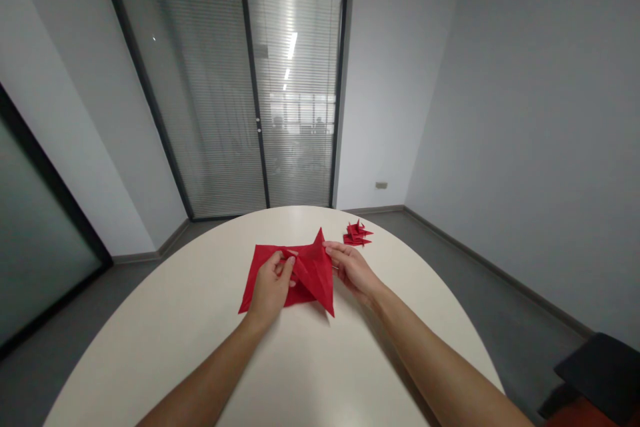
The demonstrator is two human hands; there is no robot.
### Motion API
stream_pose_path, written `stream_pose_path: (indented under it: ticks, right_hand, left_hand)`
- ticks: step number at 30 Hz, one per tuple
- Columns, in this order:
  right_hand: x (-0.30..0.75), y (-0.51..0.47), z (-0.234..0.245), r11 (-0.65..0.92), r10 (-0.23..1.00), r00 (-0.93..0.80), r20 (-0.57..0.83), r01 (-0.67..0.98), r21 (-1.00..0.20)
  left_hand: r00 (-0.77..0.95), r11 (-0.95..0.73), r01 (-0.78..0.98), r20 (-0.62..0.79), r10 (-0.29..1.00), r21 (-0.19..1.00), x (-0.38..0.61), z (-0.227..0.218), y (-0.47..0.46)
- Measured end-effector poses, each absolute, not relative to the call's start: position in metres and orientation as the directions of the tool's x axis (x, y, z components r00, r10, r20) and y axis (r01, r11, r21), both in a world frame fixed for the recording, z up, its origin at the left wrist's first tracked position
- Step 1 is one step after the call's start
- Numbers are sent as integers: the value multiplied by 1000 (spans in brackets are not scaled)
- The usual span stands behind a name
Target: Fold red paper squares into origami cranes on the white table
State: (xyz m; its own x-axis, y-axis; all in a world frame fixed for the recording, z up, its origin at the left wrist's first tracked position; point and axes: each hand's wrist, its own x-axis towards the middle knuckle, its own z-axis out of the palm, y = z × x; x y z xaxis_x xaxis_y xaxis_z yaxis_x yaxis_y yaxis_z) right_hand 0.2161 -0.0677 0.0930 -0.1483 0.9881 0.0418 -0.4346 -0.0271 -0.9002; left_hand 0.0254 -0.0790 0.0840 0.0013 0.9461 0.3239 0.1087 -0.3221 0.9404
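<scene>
A red sheet of paper point(320, 273), creased and partly folded, stands up from the table between my hands. My left hand point(271, 285) pinches it near its middle, thumb against fingertips. At its right side, my right hand point(354, 269) has thumb and fingers closed on the edge. One pointed corner sticks up and another points down toward me. Flat red paper point(253, 275) spreads to the left beneath my left hand; whether it belongs to the same sheet, I cannot tell.
Several small folded red paper figures point(357, 233) lie close together at the back right of the round white table point(200, 307). A dark chair point(603, 373) stands at the lower right. Beyond the table are a glass door with blinds point(295, 100) and pale walls.
</scene>
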Motion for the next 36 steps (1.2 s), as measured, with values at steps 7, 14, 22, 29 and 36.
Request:
stream_pose_path:
  ticks: [7,14,22,29,36]
  right_hand:
    - [215,-60,87,134,991,34,133,-445,-885]
    - [211,-63,91,105,994,24,108,-516,-850]
    - [211,-66,95,-6,994,-96,52,-524,-852]
    - [206,-69,93,-12,995,-94,32,-436,-900]
    - [205,-67,87,-5,996,-77,33,-447,-894]
  left_hand:
    - [34,-241,-95,245,969,966,27,83,-80]
    - [333,167,-410,-23,943,897,34,81,-87]
    - [356,108,-369,33,934,923,39,81,-89]
    - [328,157,-524,28,944,837,39,90,-92]
    - [299,192,-617,1,954,763,38,96,-96]
